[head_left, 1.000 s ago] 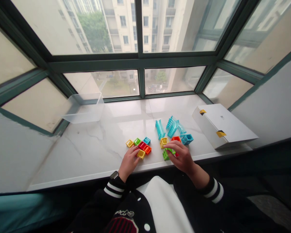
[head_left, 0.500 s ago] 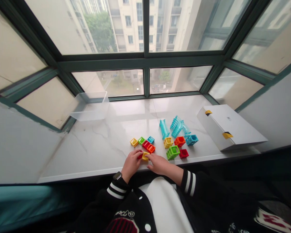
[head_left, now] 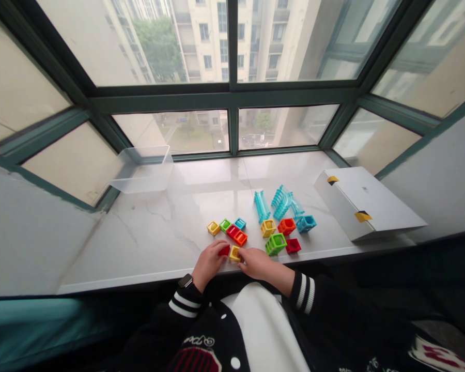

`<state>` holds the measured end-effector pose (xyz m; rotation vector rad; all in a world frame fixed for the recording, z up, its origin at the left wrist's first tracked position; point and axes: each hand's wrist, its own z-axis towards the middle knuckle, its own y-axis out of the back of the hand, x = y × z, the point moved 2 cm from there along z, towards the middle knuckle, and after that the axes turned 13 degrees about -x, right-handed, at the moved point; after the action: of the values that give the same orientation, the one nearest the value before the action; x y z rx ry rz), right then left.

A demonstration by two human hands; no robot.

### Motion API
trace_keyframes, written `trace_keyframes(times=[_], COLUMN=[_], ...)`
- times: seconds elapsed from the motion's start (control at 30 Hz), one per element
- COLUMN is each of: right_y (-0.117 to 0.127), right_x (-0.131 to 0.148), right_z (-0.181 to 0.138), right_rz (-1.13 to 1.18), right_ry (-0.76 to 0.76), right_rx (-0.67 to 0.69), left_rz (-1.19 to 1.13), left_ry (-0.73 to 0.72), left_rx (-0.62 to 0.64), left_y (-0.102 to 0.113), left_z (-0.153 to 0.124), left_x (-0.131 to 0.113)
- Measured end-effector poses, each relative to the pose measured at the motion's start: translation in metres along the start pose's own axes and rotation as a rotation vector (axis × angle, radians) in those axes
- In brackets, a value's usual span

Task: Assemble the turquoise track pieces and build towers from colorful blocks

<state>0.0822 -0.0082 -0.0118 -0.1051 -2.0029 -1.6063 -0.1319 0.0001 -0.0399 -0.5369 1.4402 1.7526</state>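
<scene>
My left hand (head_left: 211, 259) is closed on a red toy block (head_left: 224, 250) near the front edge of the sill. Just to its right, my right hand (head_left: 253, 262) grips a yellow hollow block (head_left: 234, 253) between thumb and fingers. A narrow gap shows between these two blocks. Beyond my hands lie a yellow block (head_left: 213, 227), a green block (head_left: 225, 225), a blue block (head_left: 239, 223), a red block (head_left: 233, 232) and an orange block (head_left: 241, 237), grouped close together. My fingers partly cover both held blocks.
Right of my hands stand a larger green block (head_left: 276, 244) and other coloured blocks, with clear blue track pieces (head_left: 282, 202) behind them. A transparent bin (head_left: 143, 178) sits at the back left. A white box (head_left: 372, 199) rests at the right. Windows border the marble sill (head_left: 170, 217).
The yellow block in my right hand has shifted slightly right and nearer to me, apart from the red block. My left hand stays nearly in place.
</scene>
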Motion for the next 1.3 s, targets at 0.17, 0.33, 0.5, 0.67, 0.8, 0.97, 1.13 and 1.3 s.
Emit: trace_keyframes(times=[0.17,0.33,0.5,0.67,0.8,0.97,1.13,1.3], right_y=[0.016,0.042,0.073,0.103,0.114,0.119,0.121,0.118], right_x=[0.001,0.005,0.001,-0.011,-0.022,-0.03,-0.024,-0.021], right_z=[0.0,-0.003,-0.015,-0.029,-0.032,-0.032,-0.034,-0.035], right_rz=[0.071,0.382,0.599,0.719,0.862,0.812,0.645,0.533], right_ry=[-0.011,0.033,0.069,0.07,0.052,0.054,0.13,0.247], right_rx=[-0.085,-0.264,-0.4,-0.519,-0.549,-0.683,-0.747,-0.694], left_rz=[0.046,0.068,0.085,0.118,0.036,-0.12,-0.285,-0.305], left_ry=[0.022,0.006,-0.016,-0.058,-0.08,-0.108,-0.136,-0.213], left_rx=[-0.067,-0.08,-0.022,-0.089,-0.119,-0.172,-0.196,-0.189], left_y=[0.007,0.001,0.001,0.013,0.022,0.027,0.028,0.017], left_z=[0.005,0.009,0.009,0.01,0.015,0.025,0.036,0.043], left_x=[0.014,0.016,0.012,0.002,-0.017,-0.054,-0.092,-0.12])
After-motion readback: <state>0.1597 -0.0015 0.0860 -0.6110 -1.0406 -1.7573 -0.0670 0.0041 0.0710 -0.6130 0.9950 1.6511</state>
